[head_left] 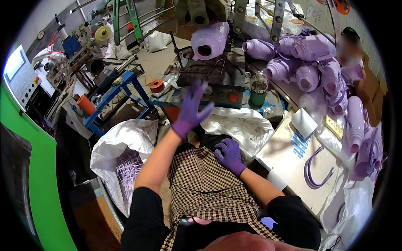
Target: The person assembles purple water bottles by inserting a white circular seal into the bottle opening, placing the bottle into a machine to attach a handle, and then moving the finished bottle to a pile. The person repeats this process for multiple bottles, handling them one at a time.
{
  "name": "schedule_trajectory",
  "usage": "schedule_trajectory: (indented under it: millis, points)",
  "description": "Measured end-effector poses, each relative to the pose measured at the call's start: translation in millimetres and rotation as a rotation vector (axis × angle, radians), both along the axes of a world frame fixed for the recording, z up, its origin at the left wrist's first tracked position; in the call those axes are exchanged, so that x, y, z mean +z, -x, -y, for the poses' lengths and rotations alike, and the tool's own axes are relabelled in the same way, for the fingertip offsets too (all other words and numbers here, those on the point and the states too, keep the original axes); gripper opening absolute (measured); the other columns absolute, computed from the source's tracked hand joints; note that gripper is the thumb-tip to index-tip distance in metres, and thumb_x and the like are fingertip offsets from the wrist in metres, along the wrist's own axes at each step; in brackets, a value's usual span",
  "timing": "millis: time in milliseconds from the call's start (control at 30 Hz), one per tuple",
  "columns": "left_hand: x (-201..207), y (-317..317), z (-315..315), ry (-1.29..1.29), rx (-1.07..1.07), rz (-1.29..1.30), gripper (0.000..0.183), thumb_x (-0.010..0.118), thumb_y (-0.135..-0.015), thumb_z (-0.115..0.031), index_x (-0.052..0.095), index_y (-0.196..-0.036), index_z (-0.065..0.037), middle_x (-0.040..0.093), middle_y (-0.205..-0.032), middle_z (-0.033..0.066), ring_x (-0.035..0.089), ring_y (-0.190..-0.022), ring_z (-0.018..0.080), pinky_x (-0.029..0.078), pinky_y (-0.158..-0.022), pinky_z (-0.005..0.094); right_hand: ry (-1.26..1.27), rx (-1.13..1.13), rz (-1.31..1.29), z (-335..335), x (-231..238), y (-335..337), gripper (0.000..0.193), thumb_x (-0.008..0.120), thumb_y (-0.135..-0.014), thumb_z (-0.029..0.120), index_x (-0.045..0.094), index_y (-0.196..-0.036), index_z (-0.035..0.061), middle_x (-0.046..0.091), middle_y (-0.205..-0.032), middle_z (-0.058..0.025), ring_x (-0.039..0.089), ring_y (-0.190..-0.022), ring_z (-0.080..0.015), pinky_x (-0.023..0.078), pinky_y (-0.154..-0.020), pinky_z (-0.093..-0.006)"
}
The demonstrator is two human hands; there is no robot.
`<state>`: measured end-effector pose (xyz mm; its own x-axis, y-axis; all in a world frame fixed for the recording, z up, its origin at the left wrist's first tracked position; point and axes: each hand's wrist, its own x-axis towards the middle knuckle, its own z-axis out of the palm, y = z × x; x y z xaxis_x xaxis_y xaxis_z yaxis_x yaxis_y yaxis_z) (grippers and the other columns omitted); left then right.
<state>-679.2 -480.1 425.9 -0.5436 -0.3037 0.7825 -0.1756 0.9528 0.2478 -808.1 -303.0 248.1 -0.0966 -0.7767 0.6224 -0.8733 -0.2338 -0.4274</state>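
Note:
My left hand (pixel 192 108), in a purple glove, is raised in front of the press, fingers spread and nothing in it. Beyond it, a lavender plastic jug-like shell (pixel 209 41) sits in the press (pixel 201 77), its round mouth facing me. My right hand (pixel 230 155), gloved the same way, rests on my lap over the checked apron (pixel 201 175). Its fingers lie loosely bent, with nothing seen in them. A red button (pixel 233 97) and a dark button are on the front of the press, near my left hand.
Many lavender shells (pixel 310 77) are piled at the right, beside a worktable (pixel 274 146) with curved purple strips (pixel 312 171). White sacks of small parts (pixel 247 121) stand before me and at left (pixel 125 142). A jar (pixel 258 90) stands by the press. Another person (pixel 354 67) is at far right.

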Motion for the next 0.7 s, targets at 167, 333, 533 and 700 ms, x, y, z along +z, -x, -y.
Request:
schedule_trajectory:
  millis: [167,333,533,700]
  points:
    - [-110.6,-63.1,-35.6,-0.310,0.027,0.082,0.043,0.075,-0.087,-0.020,0.065,-0.126,-0.005,0.064,-0.131,0.0165,0.063,-0.120,0.0331,0.048,-0.102,0.0403,0.006,0.004,-0.001,2.6,1.7,-6.0,0.018,0.071,-0.079,0.025,0.066,-0.092,0.0130,0.057,-0.097,-0.0089,0.057,-0.098,-0.0300,0.045,-0.085,-0.0448]
    - [-112.9,-69.8,-32.4,-0.480,-0.010,-0.100,0.023,0.073,-0.089,-0.012,0.072,-0.110,-0.001,0.072,-0.113,0.0135,0.070,-0.102,0.0263,0.054,-0.088,0.0342,-0.013,0.002,-0.017,3.2,0.8,-5.7,0.019,0.071,-0.080,0.025,0.066,-0.094,0.0117,0.058,-0.097,-0.0103,0.057,-0.098,-0.0312,0.044,-0.086,-0.0452]
    - [-125.6,-55.7,-30.4,-0.507,-0.008,-0.161,0.022,0.073,-0.089,-0.016,0.072,-0.104,0.000,0.071,-0.106,0.0152,0.071,-0.095,0.0284,0.055,-0.085,0.0349,0.000,0.007,-0.008,0.9,5.1,-7.6,0.018,0.070,-0.080,0.024,0.067,-0.093,0.0111,0.058,-0.095,-0.0096,0.057,-0.097,-0.0306,0.044,-0.087,-0.0453]
    - [-126.4,-42.8,-34.2,-0.497,-0.019,-0.001,0.019,0.071,-0.088,-0.018,0.072,-0.100,-0.004,0.071,-0.105,0.0139,0.069,-0.096,0.0303,0.055,-0.083,0.0349,-0.015,-0.007,-0.042,1.9,6.9,-6.3,0.018,0.070,-0.080,0.024,0.068,-0.093,0.0115,0.058,-0.094,-0.0094,0.057,-0.096,-0.0303,0.044,-0.087,-0.0452]
